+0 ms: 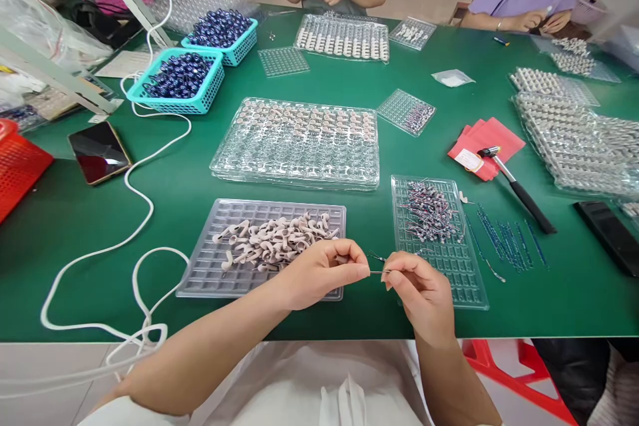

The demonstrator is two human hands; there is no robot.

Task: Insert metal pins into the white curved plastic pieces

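Note:
My left hand (327, 273) is closed in a pinch, and so is my right hand (422, 289). A short, thin wire-like piece (378, 271) runs between their fingertips, one end at each hand. Fine wire ends (377, 256) stick out just above my right fingertips. Under and beyond my left hand is a grey gridded tray (200, 273) holding a heap of pale earphone-stem-shaped shells (279, 239). Beyond my right hand lies a clear gridded tray (469, 279) with a pile of small wired parts (432, 210). What my palms cover is hidden.
Stacked clear trays (294, 153) hold rows of shells in mid-table. Around them are blue baskets (212, 90), a phone (100, 153), a white cable (144, 196), a hammer (524, 196), red packets (494, 140) and blue-green strips (506, 239). Two people work across the table.

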